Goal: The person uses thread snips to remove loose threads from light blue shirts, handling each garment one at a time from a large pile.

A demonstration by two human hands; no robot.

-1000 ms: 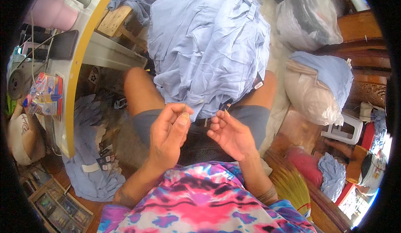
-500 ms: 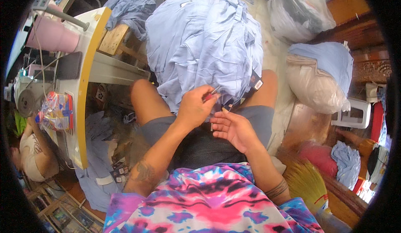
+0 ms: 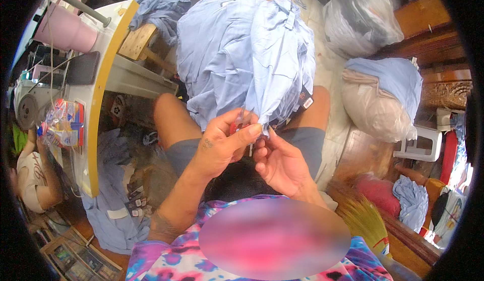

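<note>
A large heap of light blue garments point(image 3: 217, 49) lies in front of me, its near edge between my bare knees. My left hand point(image 3: 222, 145) is closed around small red-handled thread snips point(image 3: 234, 127), their metal blades pointing up, while its thumb and forefinger are at the garment's gathered edge. Beside it, my right hand point(image 3: 285, 167) pinches that same edge between thumb and fingers, the other fingers curled. The exact spot where the fingertips meet is partly hidden. A dark hang tag point(image 3: 305, 99) dangles from the heap's right side.
At left stands a yellow-edged white table point(image 3: 113, 74) with a pink tumbler point(image 3: 68, 29) and a colourful plastic packet point(image 3: 65, 125). Another person point(image 3: 38, 177) sits beyond it. Stuffed plastic bags point(image 3: 360, 21), a white stool point(image 3: 423, 147) and a broom point(image 3: 365, 220) are at right.
My hands have come together at the garment's edge. The right hand has gone from loosely open fingers to a pinch, and the edge is now drawn up between both hands.
</note>
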